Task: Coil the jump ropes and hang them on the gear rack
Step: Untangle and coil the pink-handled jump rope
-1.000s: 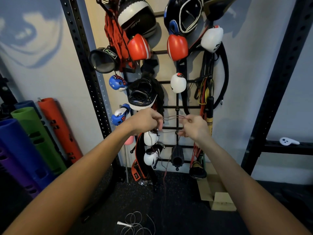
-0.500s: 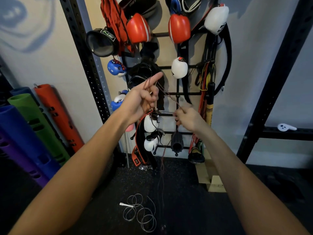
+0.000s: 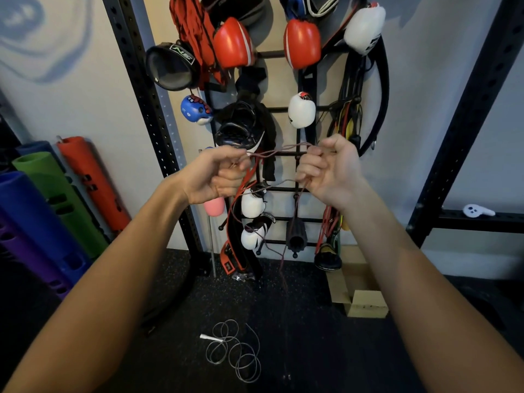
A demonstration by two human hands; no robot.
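**A:** Left hand (image 3: 218,177), right hand (image 3: 329,171): what does each hold?

**B:** The left hand is clenched round several turns of a thin dark-red jump rope (image 3: 279,151). The right hand, palm toward the camera, grips the same cord in its curled fingers.

**A:** Where does the rope run?

**B:** A few strands stretch between the two hands, in front of the black wall-mounted gear rack (image 3: 309,219) (it carries red boxing gloves (image 3: 232,42), among other gear). Loose lengths drop from the hands to the dark speckled floor (image 3: 312,336).

**A:** Any other rope?

**B:** A thin pale-grey jump rope with a white handle (image 3: 235,350) lies in loose loops on the floor, below the hands and well apart from them.
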